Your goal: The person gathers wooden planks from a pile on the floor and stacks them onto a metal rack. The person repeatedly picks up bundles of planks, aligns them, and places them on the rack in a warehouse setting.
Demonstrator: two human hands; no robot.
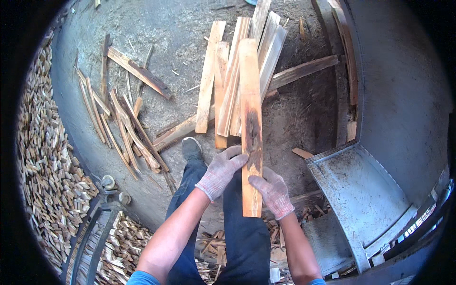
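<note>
At nine o'clock a deep heap of small pale chopped wood blocks point(42, 156) banks up along the edge of the grey concrete floor point(156, 33). Toward ten o'clock from the hands, a loose scatter of thin brown wood strips point(121, 126) lies fanned on that floor.

The left hand point(221, 171), in a grey knit glove, has its fingers curled over the left edge of a long flat wooden board with a dark stain down its middle point(250, 128), pinching it about a third of the way up. The board stands lengthwise in front of the person, running from six toward twelve o'clock, its far end over a pile of pale sawn planks point(232, 76) on the floor at twelve o'clock. A dark shoe point(191, 148) rests on the floor just left of the board.

The right hand point(273, 192), gloved the same, grips the board's lower right edge, fingers wrapped against it, slightly lower than the left.

At four o'clock sits a grey metal tray-like chute point(365, 194), well apart from the board.
</note>
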